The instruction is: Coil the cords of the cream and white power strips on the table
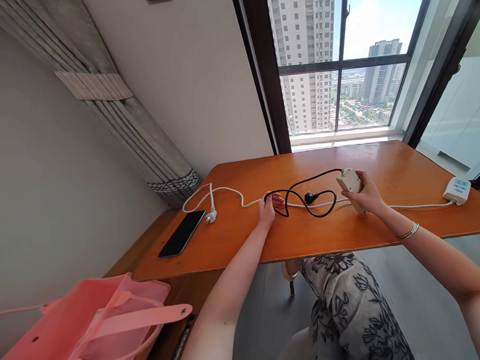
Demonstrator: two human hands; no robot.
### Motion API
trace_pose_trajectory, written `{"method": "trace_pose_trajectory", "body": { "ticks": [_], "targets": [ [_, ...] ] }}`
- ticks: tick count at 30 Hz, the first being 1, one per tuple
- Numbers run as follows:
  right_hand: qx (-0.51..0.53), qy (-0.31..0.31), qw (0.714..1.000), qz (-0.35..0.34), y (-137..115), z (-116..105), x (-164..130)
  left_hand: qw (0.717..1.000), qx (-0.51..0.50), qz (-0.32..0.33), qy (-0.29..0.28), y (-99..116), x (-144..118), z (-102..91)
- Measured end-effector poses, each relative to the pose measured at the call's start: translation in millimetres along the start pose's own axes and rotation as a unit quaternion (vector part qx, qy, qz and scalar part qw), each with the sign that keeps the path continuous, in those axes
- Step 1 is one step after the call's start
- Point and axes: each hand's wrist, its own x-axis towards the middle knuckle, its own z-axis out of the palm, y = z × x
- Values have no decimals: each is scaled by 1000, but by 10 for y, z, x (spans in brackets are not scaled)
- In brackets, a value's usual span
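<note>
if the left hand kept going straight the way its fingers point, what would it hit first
The left hand points away from the body and slightly right, already touching the black cord. Going on, it would likely push into that cord's loop lying over the white cable, then bare table; depth is uncertain.

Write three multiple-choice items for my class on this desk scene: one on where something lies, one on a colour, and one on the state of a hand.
1. Where does the phone lie?
A. at the table's left end
B. beside the window
C. in the pink bag

2. What colour is the cord looped between the hands?
A. red
B. black
C. green

3. What is the right hand doing?
A. resting flat on the table
B. hanging below the table
C. closed around a beige box

Answers:
1 A: the phone lies flat on the orange table near the white plug.
2 B: the black cord runs from the left hand to the beige box.
3 C: the fingers wrap the box in a grip.
</note>
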Motion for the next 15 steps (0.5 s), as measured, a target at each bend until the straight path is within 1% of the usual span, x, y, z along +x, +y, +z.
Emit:
{"method": "trace_pose_trajectory", "body": {
  "ticks": [2,5,7,8,10,13,15],
  "targets": [
    [-3,35,999,18,12,-99,-5,998,-39,-27,43,21,25,-23],
    [3,93,994,55,37,-245,14,986,-100,-53,119,66,58,-70],
    [1,116,991,67,63,-335,32,979,-125,-69,144,98,64,-88],
    [-2,122,990,67,77,-374,38,978,-132,-76,141,113,61,-90],
    [-6,130,990,63,104,-444,48,981,-133,-88,111,139,43,-79],
    [-7,154,986,61,136,-544,63,989,-101,-98,33,164,11,-53],
    [-7,177,982,65,151,-629,81,993,-63,-95,-9,176,-2,-43]
  ]
}}
